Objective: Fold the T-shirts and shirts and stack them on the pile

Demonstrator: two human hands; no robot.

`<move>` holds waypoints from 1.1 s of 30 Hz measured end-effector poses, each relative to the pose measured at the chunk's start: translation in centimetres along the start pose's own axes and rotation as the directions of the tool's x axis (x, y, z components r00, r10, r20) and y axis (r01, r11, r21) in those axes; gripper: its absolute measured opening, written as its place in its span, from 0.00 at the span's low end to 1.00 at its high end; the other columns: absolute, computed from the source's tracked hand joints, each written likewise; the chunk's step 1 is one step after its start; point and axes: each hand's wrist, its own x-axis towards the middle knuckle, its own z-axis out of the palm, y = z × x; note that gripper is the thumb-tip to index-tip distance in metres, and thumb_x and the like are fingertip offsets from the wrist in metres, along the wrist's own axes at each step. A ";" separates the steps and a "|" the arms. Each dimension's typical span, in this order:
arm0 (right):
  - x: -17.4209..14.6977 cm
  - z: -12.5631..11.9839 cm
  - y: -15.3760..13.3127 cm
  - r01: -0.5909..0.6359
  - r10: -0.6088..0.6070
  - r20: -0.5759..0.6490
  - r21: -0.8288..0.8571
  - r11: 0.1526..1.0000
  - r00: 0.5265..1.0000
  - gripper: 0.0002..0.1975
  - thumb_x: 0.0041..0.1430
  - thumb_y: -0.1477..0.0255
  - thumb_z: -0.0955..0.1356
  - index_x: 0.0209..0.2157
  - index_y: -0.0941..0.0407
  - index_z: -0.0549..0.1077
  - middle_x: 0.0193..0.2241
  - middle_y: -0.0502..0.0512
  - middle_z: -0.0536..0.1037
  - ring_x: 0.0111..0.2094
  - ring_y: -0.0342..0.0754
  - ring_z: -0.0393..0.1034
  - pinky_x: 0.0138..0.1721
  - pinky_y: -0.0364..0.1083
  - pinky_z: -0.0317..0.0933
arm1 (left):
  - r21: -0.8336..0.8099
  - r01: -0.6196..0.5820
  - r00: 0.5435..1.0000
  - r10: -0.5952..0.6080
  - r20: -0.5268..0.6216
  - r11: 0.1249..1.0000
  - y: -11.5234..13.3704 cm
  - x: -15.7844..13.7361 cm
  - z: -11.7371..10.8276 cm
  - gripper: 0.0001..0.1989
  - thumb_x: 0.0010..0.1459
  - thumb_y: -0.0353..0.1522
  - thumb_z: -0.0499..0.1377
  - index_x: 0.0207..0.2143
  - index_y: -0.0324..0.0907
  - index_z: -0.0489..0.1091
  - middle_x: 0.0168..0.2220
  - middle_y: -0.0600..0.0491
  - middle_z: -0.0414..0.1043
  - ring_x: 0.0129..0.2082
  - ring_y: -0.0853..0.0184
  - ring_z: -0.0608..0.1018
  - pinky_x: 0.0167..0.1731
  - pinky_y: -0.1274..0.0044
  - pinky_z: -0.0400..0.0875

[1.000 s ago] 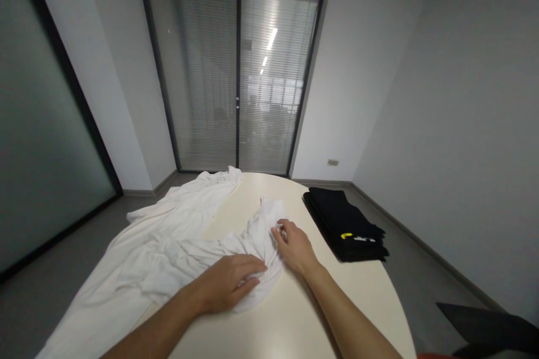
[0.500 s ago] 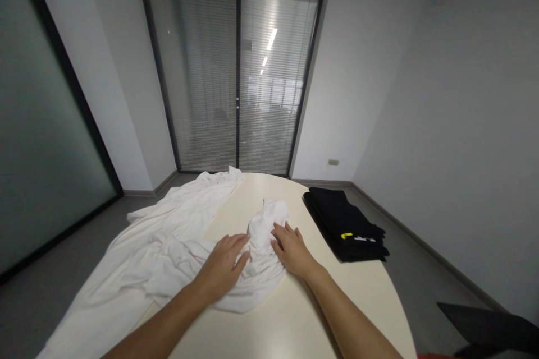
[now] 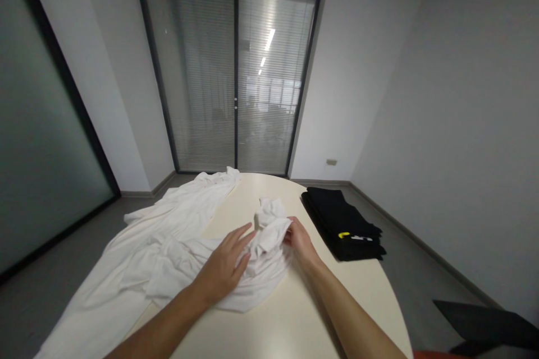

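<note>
From my end of the feed, I have the right hand [image 3: 302, 244] pinched on a raised fold at the near right edge of the white cloth [image 3: 275, 235]; its fingers curl in behind the fabric, so I can't see all the tips. The left hand [image 3: 225, 269] has its fingers spread and thumb apart, palm turned toward the cloth, gripping nothing that I can make out. Its fingertips sit right at the crumpled middle, but I can't tell whether they touch.

The cloth lies bunched between my two hands, one end poking out just beyond them, the rest trailing left behind the left wrist. There it meets a larger white heap [image 3: 172, 210], spread well to the left of that hand; I can't tell whether the two are joined.

To the right of the right hand, well apart from it, a black stack [image 3: 332, 213] lies folded flat, with a yellow mark [image 3: 344, 234] and white marks [image 3: 362, 238] on its near part. All of it rests on the cream table [image 3: 278, 325], bare on the near side between my forearms.
</note>
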 end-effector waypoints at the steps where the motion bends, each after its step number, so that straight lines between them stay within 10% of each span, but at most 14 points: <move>1: 0.3 -0.4 -0.1 -0.042 0.045 -0.046 0.060 0.997 0.998 0.22 0.65 0.64 0.51 0.41 0.57 0.71 0.28 0.56 0.78 0.30 0.51 0.73 0.33 0.46 0.65 | 0.051 0.047 0.999 -0.046 -0.012 0.998 -0.4 -0.1 0.3 0.23 0.67 0.33 0.51 0.64 0.43 0.61 0.65 0.44 0.59 0.64 0.58 0.63 0.63 0.61 0.61; 10: 0.3 -3.6 -1.1 -0.102 0.120 -0.150 0.121 0.987 0.981 0.24 0.59 0.57 0.62 0.49 0.60 0.71 0.26 0.57 0.78 0.31 0.55 0.74 0.34 0.49 0.64 | 0.084 0.148 0.964 -0.163 0.208 0.985 -0.1 -0.3 -0.1 0.17 0.64 0.34 0.54 0.54 0.50 0.72 0.47 0.51 0.74 0.45 0.63 0.77 0.46 0.73 0.71; 19: -0.7 -3.3 -0.8 0.055 -0.080 -0.014 -0.609 0.791 0.997 0.20 0.60 0.55 0.65 0.46 0.52 0.75 0.34 0.56 0.78 0.36 0.52 0.73 0.36 0.46 0.60 | -0.124 0.370 0.846 -0.279 0.454 0.921 1.3 0.4 -1.5 0.23 0.65 0.41 0.52 0.26 0.40 0.79 0.23 0.55 0.75 0.25 0.67 0.75 0.26 0.79 0.61; 23: -1.2 -3.0 -0.6 0.136 -0.028 0.179 -0.627 0.767 0.983 0.29 0.50 0.50 0.72 0.49 0.52 0.77 0.45 0.59 0.77 0.43 0.55 0.74 0.44 0.48 0.62 | -0.113 0.349 0.901 -0.300 0.314 0.930 0.5 0.3 -1.1 0.15 0.63 0.37 0.55 0.43 0.44 0.80 0.43 0.51 0.79 0.28 0.68 0.77 0.35 0.77 0.69; 26: -1.6 -2.3 -0.8 0.286 -0.115 0.342 -0.507 0.813 0.933 0.26 0.53 0.60 0.73 0.53 0.53 0.76 0.49 0.60 0.76 0.49 0.54 0.72 0.52 0.48 0.61 | -0.067 0.287 0.932 -0.263 0.251 0.955 0.3 0.0 -0.4 0.21 0.62 0.36 0.57 0.57 0.53 0.71 0.63 0.48 0.64 0.40 0.64 0.80 0.48 0.70 0.71; 29: -2.0 -1.5 -1.1 0.392 -0.220 0.455 -0.328 0.860 0.863 0.19 0.59 0.67 0.69 0.52 0.51 0.76 0.50 0.56 0.78 0.51 0.51 0.71 0.55 0.48 0.60 | -0.025 0.197 0.953 -0.185 0.240 0.980 0.4 -0.3 0.4 0.18 0.63 0.37 0.57 0.55 0.54 0.73 0.63 0.49 0.65 0.56 0.56 0.73 0.57 0.62 0.65; 33: -2.0 -1.5 -1.3 0.362 -0.214 0.502 -0.218 0.906 0.838 0.17 0.61 0.68 0.67 0.51 0.51 0.77 0.49 0.53 0.80 0.46 0.51 0.74 0.49 0.47 0.64 | -0.130 0.279 0.948 -0.251 0.197 0.951 -0.1 -0.1 1.3 0.17 0.66 0.37 0.52 0.48 0.47 0.78 0.54 0.47 0.74 0.55 0.58 0.74 0.57 0.63 0.66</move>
